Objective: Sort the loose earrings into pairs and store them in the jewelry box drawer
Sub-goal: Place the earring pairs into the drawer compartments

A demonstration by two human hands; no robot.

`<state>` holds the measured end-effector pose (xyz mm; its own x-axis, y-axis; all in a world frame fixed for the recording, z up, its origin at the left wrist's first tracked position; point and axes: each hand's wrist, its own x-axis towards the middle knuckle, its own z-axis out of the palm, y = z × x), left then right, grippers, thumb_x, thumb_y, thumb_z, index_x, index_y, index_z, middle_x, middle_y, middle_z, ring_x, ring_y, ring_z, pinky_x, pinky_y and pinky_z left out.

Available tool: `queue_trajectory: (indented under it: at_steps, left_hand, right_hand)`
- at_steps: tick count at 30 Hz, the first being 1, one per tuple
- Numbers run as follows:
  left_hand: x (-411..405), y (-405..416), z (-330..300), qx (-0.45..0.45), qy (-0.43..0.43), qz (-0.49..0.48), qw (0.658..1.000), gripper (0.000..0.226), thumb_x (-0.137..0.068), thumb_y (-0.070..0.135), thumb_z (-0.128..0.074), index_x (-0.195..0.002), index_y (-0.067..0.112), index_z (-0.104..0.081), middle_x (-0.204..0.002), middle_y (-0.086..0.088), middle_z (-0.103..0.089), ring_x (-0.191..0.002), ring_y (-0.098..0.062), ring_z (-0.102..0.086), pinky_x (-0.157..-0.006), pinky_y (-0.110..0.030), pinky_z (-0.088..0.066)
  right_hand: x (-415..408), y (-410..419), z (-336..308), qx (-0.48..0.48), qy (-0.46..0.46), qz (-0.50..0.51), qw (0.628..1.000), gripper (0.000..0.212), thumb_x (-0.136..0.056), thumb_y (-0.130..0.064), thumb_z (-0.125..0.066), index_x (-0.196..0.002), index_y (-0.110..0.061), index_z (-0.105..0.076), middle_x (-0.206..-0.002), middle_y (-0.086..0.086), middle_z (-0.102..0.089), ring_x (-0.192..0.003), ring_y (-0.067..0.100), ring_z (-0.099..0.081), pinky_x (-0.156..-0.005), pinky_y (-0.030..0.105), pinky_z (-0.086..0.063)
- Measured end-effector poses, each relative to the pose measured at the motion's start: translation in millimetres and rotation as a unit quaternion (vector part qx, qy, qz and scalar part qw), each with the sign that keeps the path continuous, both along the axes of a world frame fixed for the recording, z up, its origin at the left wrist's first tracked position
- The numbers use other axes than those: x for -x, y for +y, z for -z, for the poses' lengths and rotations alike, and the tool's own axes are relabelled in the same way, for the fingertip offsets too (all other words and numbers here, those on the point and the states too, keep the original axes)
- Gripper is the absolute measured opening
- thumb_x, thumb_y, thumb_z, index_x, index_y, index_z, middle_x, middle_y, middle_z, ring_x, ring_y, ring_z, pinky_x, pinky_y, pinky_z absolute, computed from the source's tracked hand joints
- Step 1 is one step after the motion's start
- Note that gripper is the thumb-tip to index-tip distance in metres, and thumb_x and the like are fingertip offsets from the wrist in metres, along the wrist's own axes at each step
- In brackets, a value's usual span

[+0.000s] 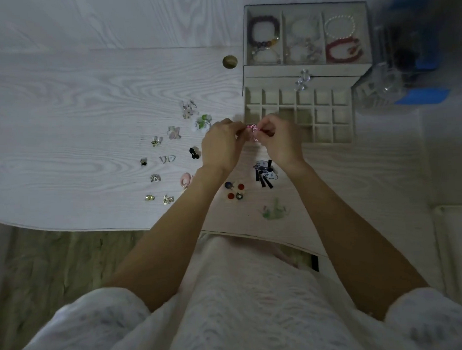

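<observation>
Hands, left (220,146) and right (281,143), pinch pink earrings (252,129); writing unreadable.

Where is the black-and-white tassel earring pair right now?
In the head view, the black-and-white tassel earring pair lies on the table, just below the right hand and right of the red and blue round earrings.

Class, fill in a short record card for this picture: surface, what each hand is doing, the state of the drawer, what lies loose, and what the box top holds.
surface: pale wood-grain table
left hand: pinches the pink earrings
right hand: pinches the same pink earrings
drawer: pulled open; visible grid cells look empty
loose earrings: scattered on the table, mostly left of the hands
box top: three compartments holding bracelets
</observation>
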<state>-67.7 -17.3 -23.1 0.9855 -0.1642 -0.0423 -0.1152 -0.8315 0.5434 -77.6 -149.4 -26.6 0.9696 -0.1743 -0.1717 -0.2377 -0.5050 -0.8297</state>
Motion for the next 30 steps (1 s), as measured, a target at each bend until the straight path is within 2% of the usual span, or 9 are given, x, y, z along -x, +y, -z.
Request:
queue_trajectory:
  at_steps: [4, 8, 11, 16, 19, 23, 27, 30]
  left_hand:
    - [-6.2, -0.2, 0.1, -0.043, -0.010, 0.015, 0.999, 0.026, -0.092, 0.035, -0.054, -0.094, 0.017, -0.073, -0.092, -0.008, -0.065, -0.093, -0.026, -0.054, -0.062, -0.030, -0.038]
    - [-9.2, 2.2, 0.6, -0.082, -0.030, 0.051, 0.995, 0.029, -0.091, 0.039, -0.054, -0.094, 0.018, -0.074, -0.094, -0.006, -0.066, -0.096, -0.024, -0.053, -0.061, -0.030, -0.038]
    - [-10.2, 1.2, -0.9, -0.093, -0.040, 0.072, 0.992, 0.029, -0.090, 0.038, -0.055, -0.097, 0.016, -0.073, -0.094, -0.007, -0.065, -0.095, -0.025, -0.054, -0.062, -0.030, -0.039]
    - [-11.8, 3.4, -0.5, -0.091, -0.051, 0.065, 0.992, 0.026, -0.088, 0.038, -0.059, -0.093, 0.015, -0.071, -0.092, -0.006, -0.065, -0.092, -0.025, -0.056, -0.060, -0.033, -0.042]
    - [-15.2, 1.8, -0.4, -0.083, -0.019, 0.045, 0.995, 0.025, -0.084, 0.039, -0.063, -0.086, 0.015, -0.069, -0.091, -0.005, -0.063, -0.093, -0.022, -0.055, -0.061, -0.030, -0.039]
    - [-20.8, 3.5, -0.1, -0.027, 0.032, 0.009, 0.999, 0.026, -0.076, 0.040, -0.072, -0.080, 0.015, -0.063, -0.090, -0.003, -0.059, -0.083, -0.019, -0.055, -0.062, -0.029, -0.039]
    - [-18.4, 9.3, 1.6, -0.016, 0.010, 0.009, 1.000, 0.012, -0.083, 0.029, -0.066, -0.089, 0.019, -0.067, -0.095, -0.002, -0.061, -0.085, -0.020, -0.057, -0.061, -0.026, -0.036]
    - [-16.8, 8.3, 2.9, -0.024, 0.000, 0.006, 1.000, 0.014, -0.086, 0.030, -0.062, -0.091, 0.018, -0.069, -0.096, -0.003, -0.063, -0.084, -0.021, -0.058, -0.060, -0.026, -0.036]
  right_hand:
    - [-5.6, 1.1, 5.1, 0.017, 0.009, 0.003, 1.000, 0.009, -0.083, -0.011, -0.068, -0.088, -0.006, -0.063, -0.090, 0.007, -0.070, -0.080, 0.015, -0.063, -0.074, 0.025, -0.051]
    - [-9.5, 1.4, 3.7, 0.034, 0.013, 0.000, 0.999, 0.010, -0.084, -0.008, -0.066, -0.093, -0.004, -0.065, -0.095, 0.010, -0.071, -0.082, 0.013, -0.061, -0.073, 0.021, -0.047]
    - [-10.2, 1.9, 2.4, 0.041, 0.013, 0.002, 0.999, 0.012, -0.084, -0.005, -0.066, -0.095, -0.003, -0.064, -0.096, 0.011, -0.070, -0.087, 0.018, -0.065, -0.075, 0.022, -0.049]
    - [-11.3, 4.0, 2.6, 0.063, 0.012, 0.007, 0.998, 0.016, -0.082, -0.004, -0.067, -0.097, -0.005, -0.063, -0.095, 0.010, -0.070, -0.085, 0.018, -0.065, -0.074, 0.023, -0.051]
    - [-14.0, 4.2, 2.6, 0.100, 0.005, 0.011, 0.995, 0.017, -0.082, -0.001, -0.064, -0.098, -0.007, -0.064, -0.093, 0.008, -0.069, -0.079, 0.013, -0.061, -0.071, 0.022, -0.051]
    - [-16.3, 1.2, 1.0, 0.122, 0.001, 0.009, 0.992, 0.016, -0.084, -0.002, -0.060, -0.098, -0.008, -0.066, -0.095, 0.007, -0.070, -0.085, 0.017, -0.065, -0.075, 0.026, -0.054]
    - [-11.4, -5.4, 3.5, 0.173, -0.037, -0.053, 0.983, 0.014, -0.085, -0.008, -0.060, -0.095, -0.011, -0.069, -0.097, 0.007, -0.067, -0.089, 0.020, -0.061, -0.074, 0.029, -0.052]
    - [-6.4, -3.1, 9.1, 0.238, -0.053, -0.102, 0.964, 0.014, -0.085, -0.013, -0.059, -0.091, -0.010, -0.071, -0.097, 0.012, -0.061, -0.098, 0.027, -0.052, -0.078, 0.034, -0.046]
